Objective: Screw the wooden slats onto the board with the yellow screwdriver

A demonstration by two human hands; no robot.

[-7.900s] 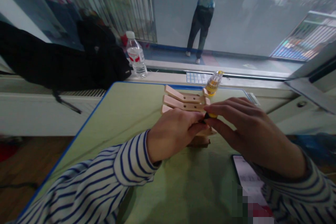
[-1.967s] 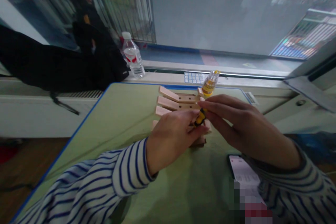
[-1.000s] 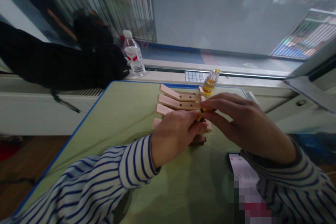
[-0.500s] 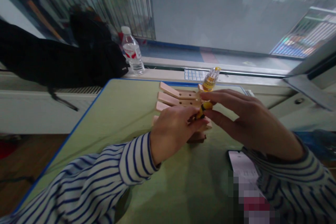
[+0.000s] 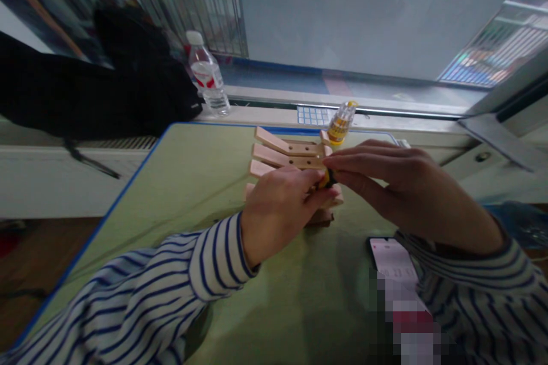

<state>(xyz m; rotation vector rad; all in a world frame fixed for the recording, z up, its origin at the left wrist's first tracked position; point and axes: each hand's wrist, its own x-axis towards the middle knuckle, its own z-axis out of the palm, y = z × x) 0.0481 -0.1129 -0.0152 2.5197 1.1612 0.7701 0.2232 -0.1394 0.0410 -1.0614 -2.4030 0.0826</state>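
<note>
My left hand (image 5: pixel 285 205) is closed, thumb and fingers pinching what looks like a short yellow-and-black screwdriver (image 5: pixel 325 178). My right hand (image 5: pixel 398 188) comes in from the right, its fingertips closed on the other end of the same tool. The tool's tip is hidden by my fingers. Below and behind my hands stands a wooden piece (image 5: pixel 299 149) with several pale slats angled out to the left and small dark holes along them. My left hand covers its nearer slats. A clear tapered bottle (image 5: pixel 340 124) with a yellow label and cap stands just behind it.
The green table (image 5: pixel 205 171) has a blue edge. A phone (image 5: pixel 391 259) lies near my right forearm, partly blurred out. On the window sill stand a water bottle (image 5: pixel 208 77) and a black bag (image 5: pixel 141 80). A blue-checked sheet (image 5: pixel 311 116) lies on the sill.
My right fingers have closed in around the tool's end, so less yellow shows. My left hand keeps its pinch. The whole view has shifted slightly.
</note>
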